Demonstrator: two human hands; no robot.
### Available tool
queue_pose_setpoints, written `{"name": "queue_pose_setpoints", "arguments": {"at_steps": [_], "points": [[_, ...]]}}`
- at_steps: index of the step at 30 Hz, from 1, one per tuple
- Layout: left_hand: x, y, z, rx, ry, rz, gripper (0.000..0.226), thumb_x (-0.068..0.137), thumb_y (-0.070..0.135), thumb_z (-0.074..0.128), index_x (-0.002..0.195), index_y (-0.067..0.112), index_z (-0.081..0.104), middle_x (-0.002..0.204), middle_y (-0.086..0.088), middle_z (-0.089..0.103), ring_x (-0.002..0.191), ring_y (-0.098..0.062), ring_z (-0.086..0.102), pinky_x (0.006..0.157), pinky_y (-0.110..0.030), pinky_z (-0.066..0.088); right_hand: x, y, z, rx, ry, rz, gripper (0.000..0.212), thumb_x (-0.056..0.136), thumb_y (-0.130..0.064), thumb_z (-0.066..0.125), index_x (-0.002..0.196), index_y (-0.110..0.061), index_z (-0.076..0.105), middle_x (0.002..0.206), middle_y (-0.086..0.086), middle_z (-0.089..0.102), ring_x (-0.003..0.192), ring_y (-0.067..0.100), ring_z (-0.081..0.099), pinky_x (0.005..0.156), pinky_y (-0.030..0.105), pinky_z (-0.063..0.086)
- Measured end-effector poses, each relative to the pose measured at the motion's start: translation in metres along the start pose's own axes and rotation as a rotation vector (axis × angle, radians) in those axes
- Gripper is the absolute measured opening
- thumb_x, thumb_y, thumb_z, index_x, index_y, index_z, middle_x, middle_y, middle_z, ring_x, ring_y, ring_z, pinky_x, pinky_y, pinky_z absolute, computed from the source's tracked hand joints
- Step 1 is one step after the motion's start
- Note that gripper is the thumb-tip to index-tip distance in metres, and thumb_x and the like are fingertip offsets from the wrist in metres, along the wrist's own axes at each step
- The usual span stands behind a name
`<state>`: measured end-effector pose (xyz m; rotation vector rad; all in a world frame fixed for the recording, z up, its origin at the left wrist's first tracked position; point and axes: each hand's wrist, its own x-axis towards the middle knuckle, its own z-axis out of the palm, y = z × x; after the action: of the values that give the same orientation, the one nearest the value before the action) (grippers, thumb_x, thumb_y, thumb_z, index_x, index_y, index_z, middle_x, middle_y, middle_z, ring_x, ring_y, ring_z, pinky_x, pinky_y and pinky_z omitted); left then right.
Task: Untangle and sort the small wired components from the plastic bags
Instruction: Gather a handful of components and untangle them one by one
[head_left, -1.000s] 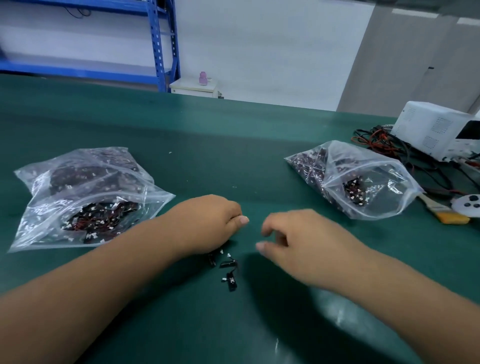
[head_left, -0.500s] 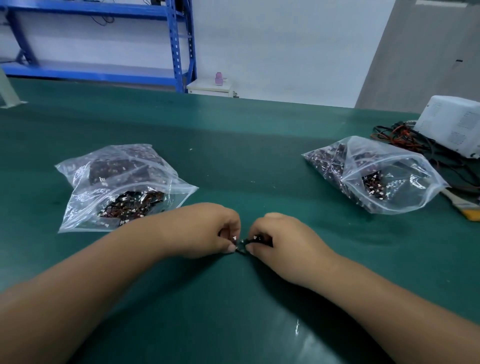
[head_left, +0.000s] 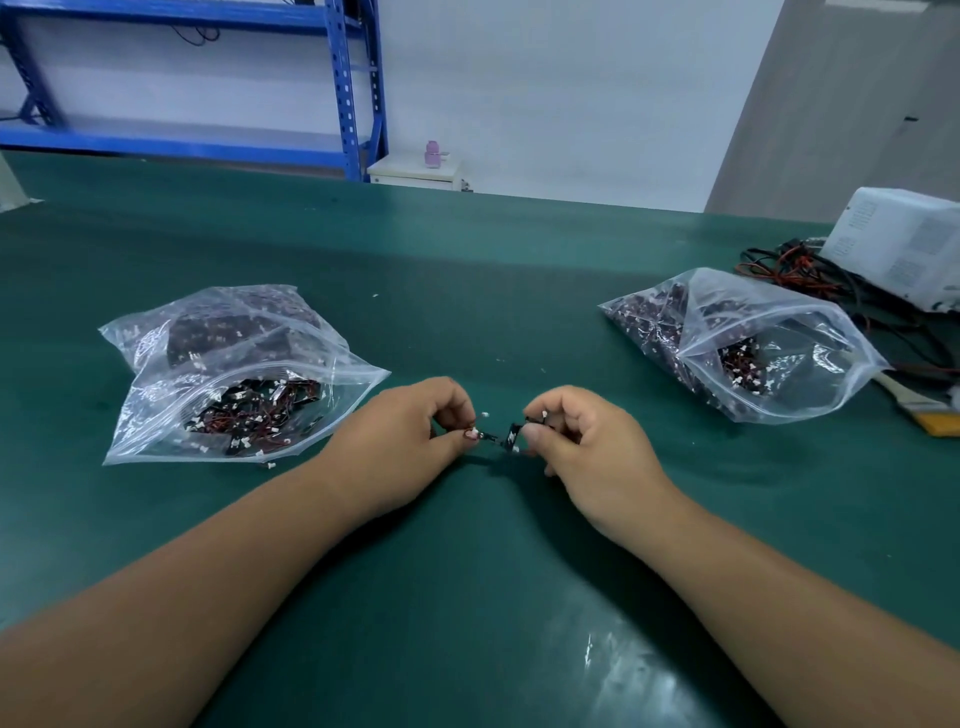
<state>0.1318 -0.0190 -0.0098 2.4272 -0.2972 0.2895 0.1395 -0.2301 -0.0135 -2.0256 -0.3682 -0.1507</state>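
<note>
L hand (head_left: 410, 431) & R hand (head_left: 589, 441): both grips tight on wired components (head_left: 511, 435)

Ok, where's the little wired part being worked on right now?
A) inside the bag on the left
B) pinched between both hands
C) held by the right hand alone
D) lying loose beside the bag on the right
B: the left hand and the right hand each pinch one end of the wired part, which stretches across the gap between them, outside both bags.
</note>
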Motion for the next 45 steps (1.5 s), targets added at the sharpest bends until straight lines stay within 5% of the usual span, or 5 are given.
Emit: {"name": "queue_pose_setpoints", "arguments": {"at_steps": [14, 23, 33, 39, 45], "points": [[0.010, 0.009, 0.016, -0.270, 0.022, 0.010, 0.018, 0.087, 0.019, 0.072, 0.088, 0.035, 0.065, 0.079, 0.013, 0.068, 0.068, -0.006, 0.060, 0.068, -0.019, 0.050, 0.007, 0.007, -0.003, 0.079, 0.020, -0.046, 0.029, 0.093, -0.010, 0.066, 0.090, -0.039, 0.061, 0.073, -0.003, 0.063, 0.061, 0.011, 0.058, 0.062, 0.020, 0.048], [0.012, 0.013, 0.011, -0.212, -0.023, 0.022, 0.031, 0.083, 0.008, 0.073, 0.084, 0.039, 0.067, 0.082, 0.024, 0.069, 0.066, 0.000, 0.056, 0.067, -0.008, 0.043, 0.025, 0.007, -0.013, 0.253, -0.049, 0.095, 0.016, 0.085, -0.008, 0.074, 0.077, -0.020, 0.067, 0.071, 0.009, 0.071, 0.047, 0.011, 0.057, 0.043, 0.015, 0.038], [0.010, 0.012, 0.014, -0.147, -0.002, 0.017, 0.015, 0.080, 0.024, 0.073, 0.082, 0.037, 0.067, 0.073, 0.018, 0.065, 0.060, -0.004, 0.054, 0.057, -0.018, 0.045, 0.029, 0.007, -0.012, 0.164, -0.008, 0.019, 0.016, 0.088, -0.014, 0.072, 0.077, -0.023, 0.063, 0.064, -0.002, 0.064, 0.052, 0.004, 0.049, 0.051, 0.018, 0.040], [0.012, 0.012, 0.016, -0.058, 0.133, 0.030, 0.025, 0.083, 0.017, 0.072, 0.090, 0.040, 0.072, 0.087, 0.017, 0.057, 0.074, -0.002, 0.053, 0.069, -0.015, 0.040, 0.029, -0.002, -0.014, 0.253, -0.028, 0.074, 0.019, 0.092, -0.008, 0.065, 0.087, -0.026, 0.066, 0.061, -0.008, 0.066, 0.065, 0.022, 0.062, 0.047, 0.027, 0.040], [0.011, 0.013, 0.014, 0.079, 0.057, 0.031, 0.027, 0.077, 0.009, 0.064, 0.075, 0.036, 0.060, 0.087, 0.017, 0.054, 0.080, 0.003, 0.050, 0.070, -0.022, 0.040, 0.030, -0.009, -0.020, 0.261, -0.075, 0.076, 0.024, 0.089, -0.002, 0.063, 0.077, -0.021, 0.072, 0.071, -0.003, 0.070, 0.048, 0.009, 0.056, 0.045, 0.018, 0.041]]}}
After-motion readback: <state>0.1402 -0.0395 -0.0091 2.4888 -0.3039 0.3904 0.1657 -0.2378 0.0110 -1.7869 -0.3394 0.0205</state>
